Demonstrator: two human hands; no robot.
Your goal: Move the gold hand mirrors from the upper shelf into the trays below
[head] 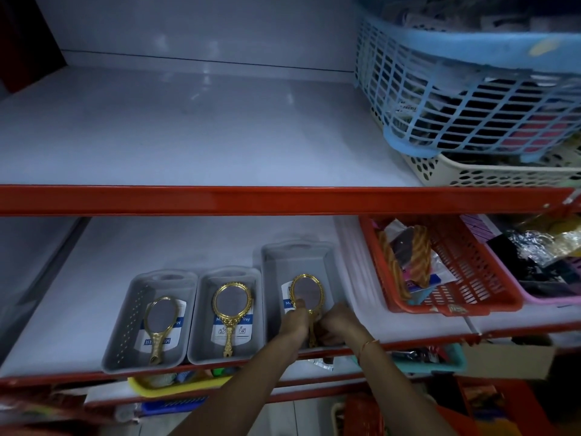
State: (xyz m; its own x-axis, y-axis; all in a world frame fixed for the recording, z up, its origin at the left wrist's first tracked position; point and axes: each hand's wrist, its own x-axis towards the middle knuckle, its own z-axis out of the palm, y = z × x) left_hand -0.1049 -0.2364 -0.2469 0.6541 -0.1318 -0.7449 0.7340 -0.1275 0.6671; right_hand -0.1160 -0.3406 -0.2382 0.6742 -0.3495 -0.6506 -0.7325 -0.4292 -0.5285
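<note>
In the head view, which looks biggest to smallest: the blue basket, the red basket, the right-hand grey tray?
1. blue basket, though it sits nearest the camera, which may flatter it.
2. red basket.
3. right-hand grey tray, clearly smallest.

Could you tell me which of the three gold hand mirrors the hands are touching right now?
The rightmost mirror, in the right grey tray. Both hands, left and right, grip its handle; the other two lie untouched.
</note>
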